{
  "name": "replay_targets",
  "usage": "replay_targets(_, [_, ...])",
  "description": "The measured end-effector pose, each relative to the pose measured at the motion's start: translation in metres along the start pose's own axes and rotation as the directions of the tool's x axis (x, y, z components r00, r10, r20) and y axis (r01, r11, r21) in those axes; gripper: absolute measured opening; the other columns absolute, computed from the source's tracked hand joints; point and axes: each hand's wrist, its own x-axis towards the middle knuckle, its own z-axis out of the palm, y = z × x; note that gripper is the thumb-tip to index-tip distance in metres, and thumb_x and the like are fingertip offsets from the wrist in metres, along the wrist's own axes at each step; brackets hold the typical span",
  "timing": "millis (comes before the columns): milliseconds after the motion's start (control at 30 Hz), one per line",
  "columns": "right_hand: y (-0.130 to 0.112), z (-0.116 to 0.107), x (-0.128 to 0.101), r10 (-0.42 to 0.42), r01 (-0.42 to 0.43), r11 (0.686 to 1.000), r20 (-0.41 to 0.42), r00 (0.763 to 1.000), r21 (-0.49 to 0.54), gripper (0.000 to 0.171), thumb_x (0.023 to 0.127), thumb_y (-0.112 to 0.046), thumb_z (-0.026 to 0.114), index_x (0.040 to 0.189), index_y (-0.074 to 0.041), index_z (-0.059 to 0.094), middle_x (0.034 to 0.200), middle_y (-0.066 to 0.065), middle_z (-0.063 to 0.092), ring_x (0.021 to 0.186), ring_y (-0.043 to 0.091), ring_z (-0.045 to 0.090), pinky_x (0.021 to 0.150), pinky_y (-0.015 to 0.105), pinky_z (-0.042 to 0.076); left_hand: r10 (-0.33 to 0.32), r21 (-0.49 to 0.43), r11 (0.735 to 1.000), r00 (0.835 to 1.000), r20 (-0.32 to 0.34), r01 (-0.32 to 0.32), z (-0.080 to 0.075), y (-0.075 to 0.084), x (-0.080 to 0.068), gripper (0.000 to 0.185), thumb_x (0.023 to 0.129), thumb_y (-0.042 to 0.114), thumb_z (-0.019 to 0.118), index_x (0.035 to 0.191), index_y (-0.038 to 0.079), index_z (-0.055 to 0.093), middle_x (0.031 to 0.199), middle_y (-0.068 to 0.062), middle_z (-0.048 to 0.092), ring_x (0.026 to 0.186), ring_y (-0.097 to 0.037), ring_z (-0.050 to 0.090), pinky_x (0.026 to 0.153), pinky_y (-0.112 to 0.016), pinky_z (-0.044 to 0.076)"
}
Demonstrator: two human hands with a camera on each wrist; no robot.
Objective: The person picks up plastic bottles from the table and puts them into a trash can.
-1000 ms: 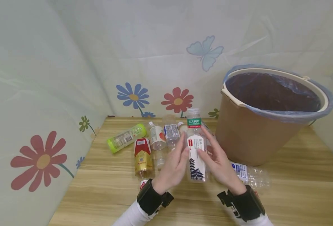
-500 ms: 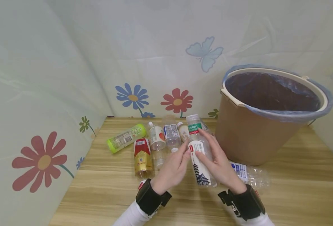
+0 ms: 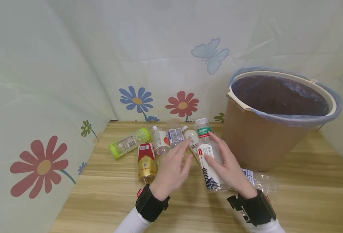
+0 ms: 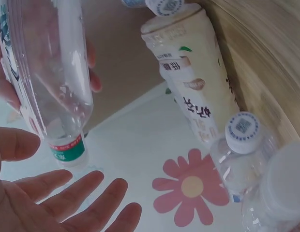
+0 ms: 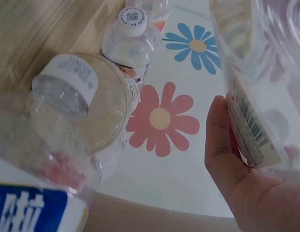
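Right hand (image 3: 228, 166) curled around clear tea bottle (image 3: 208, 155), holding it tilted above the table (image 3: 305, 194), cap away from the person, just beside the lined bucket (image 3: 256, 142). Left hand (image 3: 171, 168) loose, fingers straight and spread, not touching this bottle, hovering over lying bottles: cream bottle (image 3: 191, 137), red-gold bottle (image 3: 146, 160).

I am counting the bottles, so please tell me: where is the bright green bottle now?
In the head view the bright green bottle lies on its side on the wooden table, at the far left of the bottle row, beside the red and gold bottle.
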Motion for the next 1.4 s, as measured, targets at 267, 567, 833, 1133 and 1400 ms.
replay_targets(267, [-0.001,-0.011,0.010,-0.018,0.021,0.997,0.037,0.999,-0.078,0.071,0.095,-0.012,0.066,0.158,-0.016,0.033,0.144,0.020,0.051,0.119,0.032,0.055,0.092,0.053,0.053,0.050,0.144,0.989,0.997,-0.053,-0.042,-0.006,-0.008,-0.001,0.052,0.100,0.026,0.060,0.148,0.009,0.049,0.149,-0.013,0.055,0.135,-0.029,0.056,0.109,-0.048,0.050])
replay_targets(567, [-0.016,-0.031,0.029,-0.071,0.102,0.960,0.128,0.989,-0.260,0.072,0.096,-0.021,0.067,0.158,-0.016,0.032,0.150,0.018,0.043,0.128,0.038,0.054,0.099,0.065,0.050,0.110,0.248,0.965,0.991,-0.077,-0.088,-0.016,-0.009,0.005,0.050,0.096,0.024,0.066,0.144,0.012,0.055,0.147,-0.011,0.057,0.130,-0.030,0.059,0.105,-0.050,0.052])
replay_targets(833, [-0.046,-0.050,0.051,-0.111,0.184,0.902,0.201,0.973,-0.390,0.067,0.095,-0.024,0.067,0.155,-0.014,0.038,0.142,0.017,0.050,0.105,0.034,0.067,0.087,0.056,0.058,0.104,0.272,0.959,0.993,-0.059,-0.084,-0.018,-0.006,0.007,0.049,0.095,0.024,0.068,0.141,0.012,0.058,0.148,-0.012,0.055,0.129,-0.031,0.060,0.106,-0.050,0.052])
replay_targets(1133, [-0.087,-0.099,0.087,-0.075,0.146,0.904,0.188,0.979,-0.401,0.067,0.097,-0.025,0.064,0.157,-0.015,0.035,0.143,0.021,0.051,0.121,0.037,0.057,0.096,0.061,0.050,0.108,0.251,0.964,0.992,-0.060,-0.090,-0.016,-0.007,0.005,0.047,0.096,0.024,0.066,0.141,0.012,0.057,0.150,-0.012,0.053,0.132,-0.032,0.058,0.105,-0.052,0.051])
replay_targets(1400, [-0.101,-0.157,0.122,0.106,-0.070,0.937,0.085,0.991,-0.343,0.071,0.100,-0.035,0.058,0.162,-0.029,0.023,0.155,0.024,0.041,0.090,0.030,0.064,0.061,0.028,0.052,0.123,0.252,0.963,0.989,-0.077,-0.100,-0.013,-0.006,0.005,0.047,0.096,0.022,0.065,0.141,0.012,0.058,0.150,-0.011,0.053,0.131,-0.032,0.058,0.101,-0.050,0.054])
